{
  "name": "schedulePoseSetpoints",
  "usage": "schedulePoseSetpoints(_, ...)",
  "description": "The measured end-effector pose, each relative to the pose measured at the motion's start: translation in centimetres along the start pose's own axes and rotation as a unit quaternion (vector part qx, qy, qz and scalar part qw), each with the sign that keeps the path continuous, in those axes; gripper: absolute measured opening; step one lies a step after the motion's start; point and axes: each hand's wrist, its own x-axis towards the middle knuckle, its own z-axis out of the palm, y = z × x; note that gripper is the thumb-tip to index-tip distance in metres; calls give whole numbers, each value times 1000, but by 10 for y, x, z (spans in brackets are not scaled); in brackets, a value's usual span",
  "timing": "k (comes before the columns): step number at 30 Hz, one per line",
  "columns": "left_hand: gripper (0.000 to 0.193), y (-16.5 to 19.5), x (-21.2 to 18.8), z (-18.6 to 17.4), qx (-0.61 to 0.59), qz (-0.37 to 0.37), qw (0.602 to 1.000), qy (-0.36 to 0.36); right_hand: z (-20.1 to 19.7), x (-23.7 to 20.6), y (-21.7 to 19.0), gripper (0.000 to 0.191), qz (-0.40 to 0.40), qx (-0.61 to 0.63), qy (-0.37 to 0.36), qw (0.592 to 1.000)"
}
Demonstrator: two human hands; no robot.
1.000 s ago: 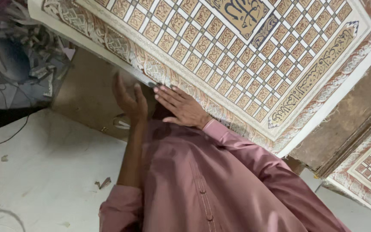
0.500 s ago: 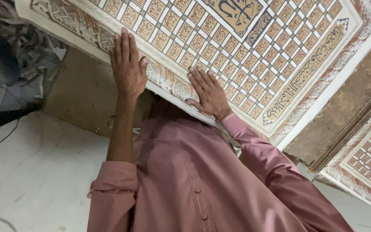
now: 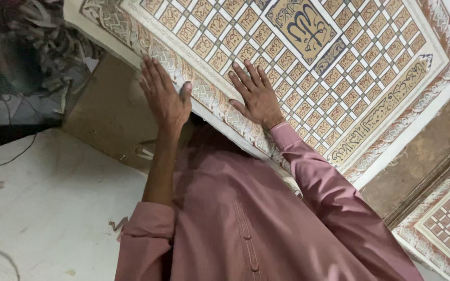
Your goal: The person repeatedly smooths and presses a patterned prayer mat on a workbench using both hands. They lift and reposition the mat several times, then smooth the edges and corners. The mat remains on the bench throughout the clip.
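A large carved panel (image 3: 371,67) with a grid of small tan squares, a central calligraphy plaque and an ornate scroll border fills the upper part of the head view. My left hand (image 3: 163,96) lies flat on its near border, fingers together, palm over the panel's edge. My right hand (image 3: 257,93) rests flat on the grid, fingers spread. Both hands press on the panel and hold nothing. My pink shirt and sleeves fill the lower middle.
A brown board (image 3: 111,112) lies under the panel's left end. A second patterned panel (image 3: 446,224) is at the lower right. White floor (image 3: 42,208) with small chips sits at the left, with dark cables and scrap pieces (image 3: 32,47) at the upper left.
Both hands have slid up from the panel's near edge onto its face. The right hand moved farther onto the grid and spread its fingers. The view shifted slightly.
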Motion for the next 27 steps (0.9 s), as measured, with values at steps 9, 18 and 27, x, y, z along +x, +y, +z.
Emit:
schedulePoseSetpoints(9, 89, 107, 12, 29, 91, 43, 986, -132, -7, -1, -2, 82, 2, 75, 52, 996)
schedulePoseSetpoints(18, 94, 30, 66, 4, 61, -100, 985, 129, -16, 3, -4, 83, 1, 34, 28, 999)
schedulePoseSetpoints(27, 104, 64, 94, -8, 71, -71, 987, -122, -14, 0, -4, 82, -3, 26, 33, 999)
